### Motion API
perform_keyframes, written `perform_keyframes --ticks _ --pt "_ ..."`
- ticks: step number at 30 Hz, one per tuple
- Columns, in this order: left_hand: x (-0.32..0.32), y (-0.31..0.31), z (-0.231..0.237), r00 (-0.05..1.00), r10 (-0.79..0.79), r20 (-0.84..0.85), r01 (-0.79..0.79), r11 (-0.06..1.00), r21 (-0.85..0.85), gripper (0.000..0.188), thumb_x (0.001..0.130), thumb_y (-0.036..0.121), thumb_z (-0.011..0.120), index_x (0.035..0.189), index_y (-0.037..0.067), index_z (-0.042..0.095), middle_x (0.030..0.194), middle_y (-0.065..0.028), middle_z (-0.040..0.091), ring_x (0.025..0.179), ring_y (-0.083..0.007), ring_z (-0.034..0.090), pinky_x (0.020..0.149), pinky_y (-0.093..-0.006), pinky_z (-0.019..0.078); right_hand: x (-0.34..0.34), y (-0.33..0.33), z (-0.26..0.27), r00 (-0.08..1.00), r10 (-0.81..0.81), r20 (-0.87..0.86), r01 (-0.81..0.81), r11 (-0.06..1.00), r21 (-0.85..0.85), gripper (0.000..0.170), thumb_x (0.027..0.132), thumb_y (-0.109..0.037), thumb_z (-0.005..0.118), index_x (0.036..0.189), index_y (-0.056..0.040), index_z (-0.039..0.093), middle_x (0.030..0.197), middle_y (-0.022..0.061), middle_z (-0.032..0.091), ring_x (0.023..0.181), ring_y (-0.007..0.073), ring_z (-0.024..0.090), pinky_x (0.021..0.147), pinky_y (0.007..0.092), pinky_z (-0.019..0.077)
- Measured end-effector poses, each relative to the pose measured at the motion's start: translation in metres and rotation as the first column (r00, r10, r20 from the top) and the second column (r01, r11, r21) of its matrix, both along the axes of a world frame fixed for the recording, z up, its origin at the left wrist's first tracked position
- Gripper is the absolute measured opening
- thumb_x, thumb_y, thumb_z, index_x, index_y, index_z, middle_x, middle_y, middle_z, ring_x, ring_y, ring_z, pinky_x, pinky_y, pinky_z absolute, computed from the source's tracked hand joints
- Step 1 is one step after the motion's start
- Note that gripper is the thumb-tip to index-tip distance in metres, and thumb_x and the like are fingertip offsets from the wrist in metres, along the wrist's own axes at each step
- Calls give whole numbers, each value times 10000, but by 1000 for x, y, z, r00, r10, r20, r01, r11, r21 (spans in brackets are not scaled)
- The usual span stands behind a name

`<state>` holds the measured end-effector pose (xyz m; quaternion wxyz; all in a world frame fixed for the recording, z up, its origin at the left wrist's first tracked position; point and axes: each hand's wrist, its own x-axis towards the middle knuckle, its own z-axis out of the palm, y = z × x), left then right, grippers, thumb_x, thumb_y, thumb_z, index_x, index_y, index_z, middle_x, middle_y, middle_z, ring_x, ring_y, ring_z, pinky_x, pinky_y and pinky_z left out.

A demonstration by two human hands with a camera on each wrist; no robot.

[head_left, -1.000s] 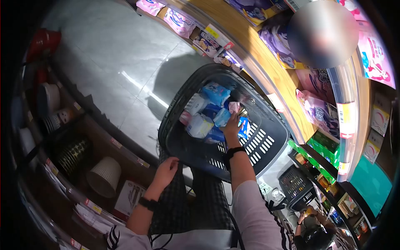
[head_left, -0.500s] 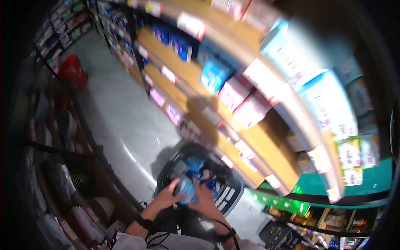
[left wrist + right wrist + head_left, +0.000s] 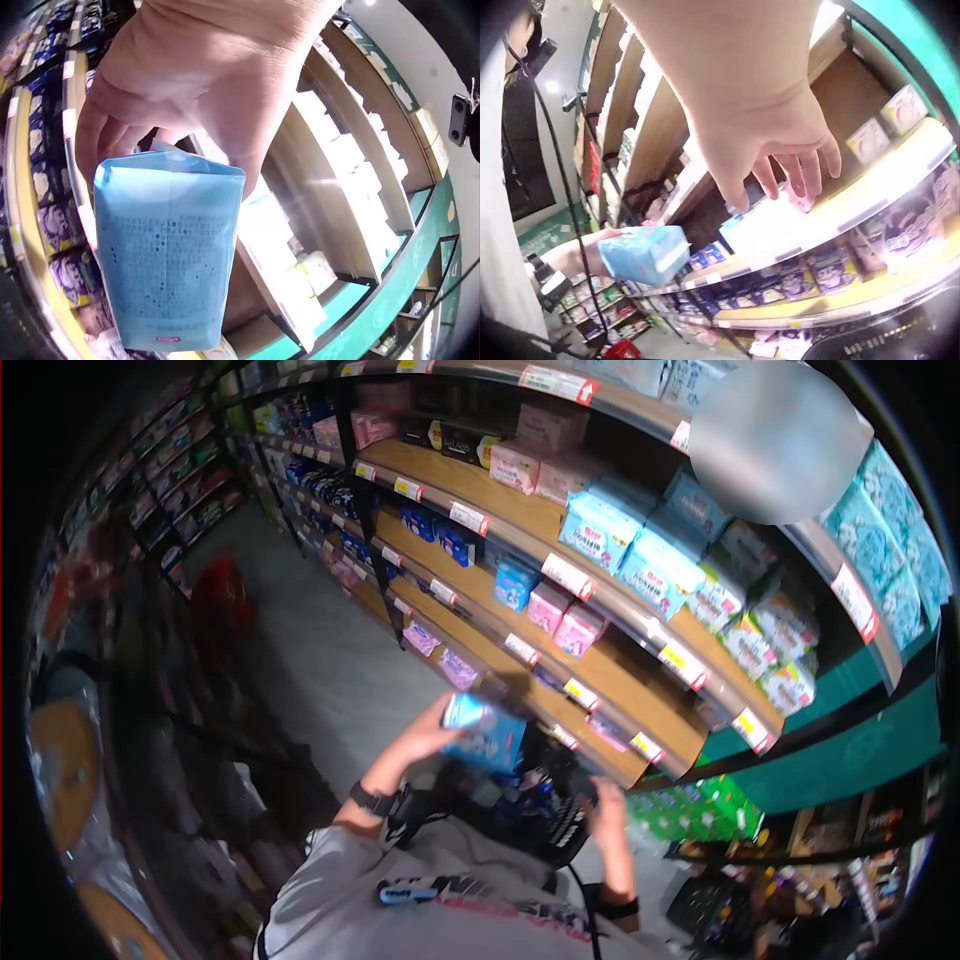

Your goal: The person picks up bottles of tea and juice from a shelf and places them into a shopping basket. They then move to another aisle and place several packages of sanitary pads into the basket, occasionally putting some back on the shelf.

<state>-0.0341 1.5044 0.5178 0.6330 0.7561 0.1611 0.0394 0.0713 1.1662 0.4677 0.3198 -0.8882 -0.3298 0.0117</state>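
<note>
My left hand (image 3: pixel 425 738) grips a light-blue soft pack (image 3: pixel 488 735) by one end, over the left side of the black shopping basket (image 3: pixel 568 850). In the left wrist view the thumb and fingers pinch the top of the pack (image 3: pixel 165 255), whose printed side faces the camera. My right hand (image 3: pixel 607 815) is apart from the pack, by the basket's right side. Its fingers are loosely bent with nothing in them in the right wrist view, where the hand (image 3: pixel 772 142) overlaps the shelves. Packs inside the basket are partly hidden and blurred.
Tiered shelves (image 3: pixel 480 490) with pink, blue and white packs run along the right. Several light-blue packs (image 3: pixel 603 525) sit on a middle tier. Dark shelving lines the left of the aisle, and a red object (image 3: pixel 222 595) stands on the floor (image 3: pixel 315 660) farther along.
The right hand was down in the basket, then both hands held a blue pack above it. Now the left hand alone holds the pack, and the right has moved off rightward. The head view has tilted up.
</note>
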Motion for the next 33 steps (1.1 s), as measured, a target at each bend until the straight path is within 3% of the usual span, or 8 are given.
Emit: perform_keyframes --ticks 4,9,11,15,19,24,27,33 --pt "13 73 26 990 53 134 -79 978 195 704 729 202 696 1289 20 311 1145 -141 499 1027 -205 510 862 -293 419 -28 1 -1 944 -311 -106 307 950 -53 344 747 -162 633 1033 16 560 991 216 579 946 363 544 831 391 429" --pt "40 147 42 987 -5 161 6 1000 -7 741 717 197 719 1298 20 296 1105 -139 531 1018 -189 519 858 -282 421 -31 66 -1 841 -461 -284 505 856 106 326 784 -171 628 1034 29 567 975 187 615 896 269 602 811 322 446" --pt "52 166 51 967 -61 246 89 991 -104 724 724 144 717 1298 25 293 1065 -125 555 964 -169 541 821 -272 438 -19 105 8 886 -432 -170 450 889 83 295 809 -153 611 1038 27 565 966 159 628 890 212 607 804 294 448" --pt "60 181 108 888 -206 411 274 955 -113 710 759 36 661 1325 31 232 1035 -118 574 915 -154 550 785 -274 446 -6 189 76 902 -169 -398 340 846 411 308 833 -164 582 1091 0 547 971 121 620 928 188 589 826 289 435" --pt "62 183 151 819 -247 518 416 877 -240 757 766 23 640 1355 53 166 1112 -134 536 999 -168 529 842 -287 425 -9 240 155 890 217 -401 141 705 695 373 869 -118 525 1214 -6 439 1171 126 522 993 162 532 885 290 397" --pt "57 173 184 782 -267 563 464 852 -242 786 748 45 660 1352 65 158 1152 -145 500 1032 -188 515 872 -302 416 -18 270 197 843 440 -311 55 505 861 815 812 -342 595 1395 -31 118 1374 168 280 1219 225 358 993 348 290" --pt "55 163 192 752 -220 621 428 880 -207 799 741 44 664 1351 68 148 1173 -155 477 1036 -194 510 869 -304 422 -19 283 213 933 330 -146 -58 538 841 850 782 -285 634 1396 -24 108 1381 163 272 1269 241 291 1011 354 261" --pt "66 141 159 748 -236 620 404 903 -144 819 727 44 678 1348 70 145 1185 -145 437 1052 -180 485 868 -298 416 -4 281 213 916 194 -351 166 615 771 775 715 -159 700 1331 0 257 1262 118 388 1176 203 371 987 318 291"
